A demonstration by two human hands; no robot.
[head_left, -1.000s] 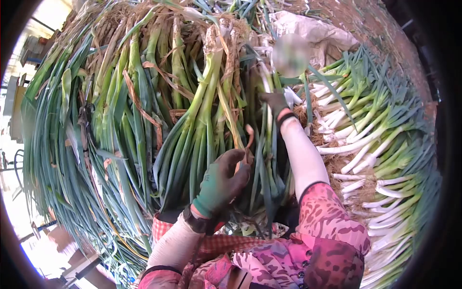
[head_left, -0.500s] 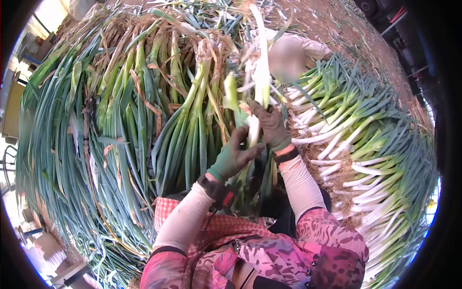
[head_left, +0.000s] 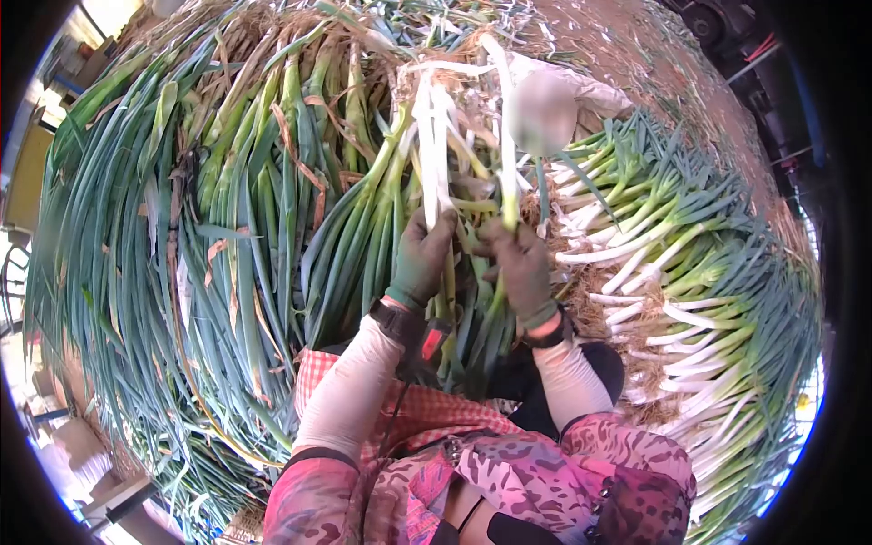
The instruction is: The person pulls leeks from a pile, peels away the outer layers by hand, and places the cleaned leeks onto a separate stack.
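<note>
My left hand [head_left: 422, 259], in a dark, dirty glove, is closed around the white stalks of green onions [head_left: 431, 150] that point away from me. Beside it, my right hand [head_left: 522, 272], gloved too, grips another green onion [head_left: 507, 136] whose white end stands up and whose green leaves hang toward my lap. The two hands are a short way apart. To the left lies a big heap of untrimmed green onions [head_left: 254, 245] with brown roots and dry leaves. On the right, cleaned green onions [head_left: 708, 309] lie in rows with white ends toward me.
A pale cloth or sack [head_left: 595, 91] lies on the ground beyond my hands, next to a blurred round patch. Soil strewn with leaf scraps [head_left: 627, 45] stretches behind. Dark machinery [head_left: 727, 36] stands at the far right. My checkered apron [head_left: 436, 422] covers my lap.
My left hand, previously open-fingered beside the stalk, has moved up and left and closed on white stalks. My right hand has lowered slightly, still gripping its green onion.
</note>
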